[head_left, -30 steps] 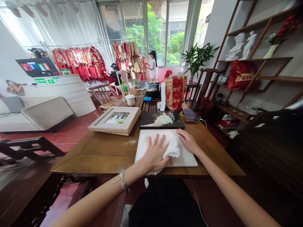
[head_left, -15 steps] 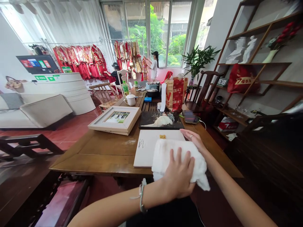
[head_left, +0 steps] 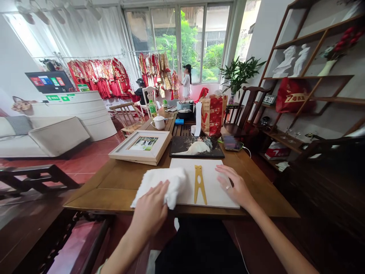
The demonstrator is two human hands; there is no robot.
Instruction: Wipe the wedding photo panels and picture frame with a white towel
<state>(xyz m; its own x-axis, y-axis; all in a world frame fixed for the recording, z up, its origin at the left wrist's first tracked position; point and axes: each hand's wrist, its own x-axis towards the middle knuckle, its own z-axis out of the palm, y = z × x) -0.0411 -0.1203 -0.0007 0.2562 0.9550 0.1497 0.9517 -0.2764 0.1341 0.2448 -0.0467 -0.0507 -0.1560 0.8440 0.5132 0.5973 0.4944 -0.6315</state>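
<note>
A white cloth (head_left: pixel 165 180) lies over the left part of a flat white board (head_left: pixel 211 190) at the table's near edge. On the cloth rests my left hand (head_left: pixel 151 207), its fingers bent into the fabric. My right hand (head_left: pixel 235 186) is at the board's right side, fingers apart, holding nothing, with a ring on one finger. Between my hands, a yellow forked piece (head_left: pixel 199 184) lies on the board. Just behind the board is a dark panel with a white relief shape (head_left: pixel 196 146).
A framed picture (head_left: pixel 141 146) lies at the left of the wooden table (head_left: pixel 99 186). Farther back stand a lidded white cup (head_left: pixel 159 122), a red and brown paper bag (head_left: pixel 213 116) and a phone (head_left: pixel 232 142). Two people are by the hanging red clothes.
My left hand and the cloth have moved left across the board, uncovering the whole yellow piece. My right hand has shifted slightly and its fingers have spread.
</note>
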